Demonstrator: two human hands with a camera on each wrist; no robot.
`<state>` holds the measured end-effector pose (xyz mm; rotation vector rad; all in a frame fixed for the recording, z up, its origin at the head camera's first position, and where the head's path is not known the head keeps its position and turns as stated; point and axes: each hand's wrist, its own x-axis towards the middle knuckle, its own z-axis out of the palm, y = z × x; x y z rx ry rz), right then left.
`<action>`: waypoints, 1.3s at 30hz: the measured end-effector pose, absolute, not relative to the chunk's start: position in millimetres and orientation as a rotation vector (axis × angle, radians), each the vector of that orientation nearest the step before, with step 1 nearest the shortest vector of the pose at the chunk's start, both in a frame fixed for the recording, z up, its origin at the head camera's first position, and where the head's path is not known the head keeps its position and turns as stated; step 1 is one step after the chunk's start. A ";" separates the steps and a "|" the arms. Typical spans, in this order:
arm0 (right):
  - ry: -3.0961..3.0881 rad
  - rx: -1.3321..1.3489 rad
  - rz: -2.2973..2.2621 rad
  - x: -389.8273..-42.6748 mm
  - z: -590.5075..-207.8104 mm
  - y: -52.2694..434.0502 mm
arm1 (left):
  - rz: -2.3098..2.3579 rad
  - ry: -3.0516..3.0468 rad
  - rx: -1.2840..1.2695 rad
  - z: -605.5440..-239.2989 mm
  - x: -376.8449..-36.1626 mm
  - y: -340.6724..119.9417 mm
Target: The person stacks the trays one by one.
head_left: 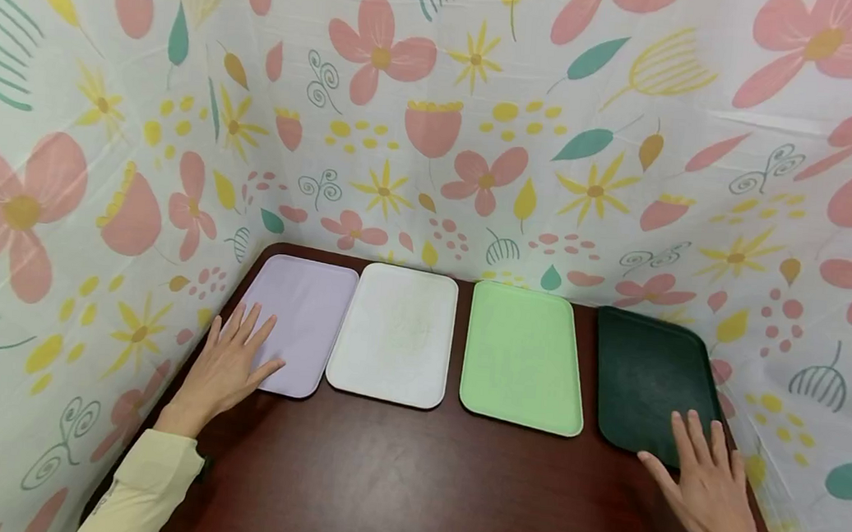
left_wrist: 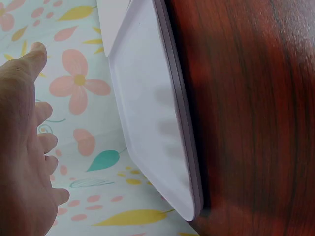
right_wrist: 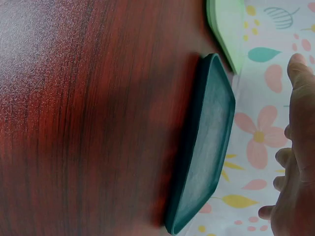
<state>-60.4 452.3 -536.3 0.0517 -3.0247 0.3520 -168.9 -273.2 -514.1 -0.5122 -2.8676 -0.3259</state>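
My left hand (head_left: 224,367) is above the near left part of a lilac tray (head_left: 312,299), fingers spread and holding nothing. In the left wrist view that hand (left_wrist: 24,142) stands apart from the lilac tray (left_wrist: 145,93), with finger shadows on the tray. At the far right my right hand (head_left: 703,487) hovers near the front of a dark green tray (head_left: 648,372), its fingers extended. The right wrist view has this hand (right_wrist: 298,157) clear of the dark green tray (right_wrist: 206,147). Between them lie a white tray (head_left: 395,334) and a light green tray (head_left: 524,355).
The trays form a row along the back of a dark reddish-brown wooden table (head_left: 396,478). A white curtain (head_left: 630,107) printed with flowers and leaves hangs close behind the table and along both sides.
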 end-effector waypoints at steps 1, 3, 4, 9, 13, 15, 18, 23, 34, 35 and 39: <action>-3.029 0.051 0.354 -59.7 -536.3 452.4 | -0.331 -2.877 -0.513 -514.3 -168.4 -272.9; -3.026 0.055 0.359 -59.3 -536.5 452.7 | -0.332 -2.884 -0.513 -514.8 -168.1 -272.4; -3.024 0.059 0.361 -59.5 -536.2 453.0 | -0.332 -2.892 -0.511 -514.9 -168.0 -272.0; -3.013 0.084 0.377 -60.9 -534.9 453.8 | -0.332 -2.918 -0.500 -515.8 -168.0 -270.9; -3.000 0.091 0.395 -63.5 -532.5 453.9 | -0.349 -2.916 -0.488 -515.4 -168.9 -270.5; -2.987 0.092 0.409 -65.0 -532.1 453.9 | -0.362 -2.909 -0.483 -515.1 -169.9 -269.8; -2.970 0.089 0.451 -67.0 -532.6 452.1 | -0.385 -2.901 -0.472 -515.4 -170.6 -268.9; -2.939 0.095 0.526 -69.3 -533.8 444.0 | -0.433 -2.865 -0.466 -518.2 -170.0 -268.5; -2.804 0.062 0.808 -78.4 -528.5 423.2 | -0.704 -2.757 -0.478 -516.8 -179.0 -236.1; -2.788 0.070 0.829 -79.2 -528.2 421.7 | -0.734 -2.739 -0.482 -516.6 -180.6 -230.6; -2.736 0.070 0.904 -81.6 -527.4 417.3 | -0.861 -2.649 -0.507 -514.6 -186.9 -205.7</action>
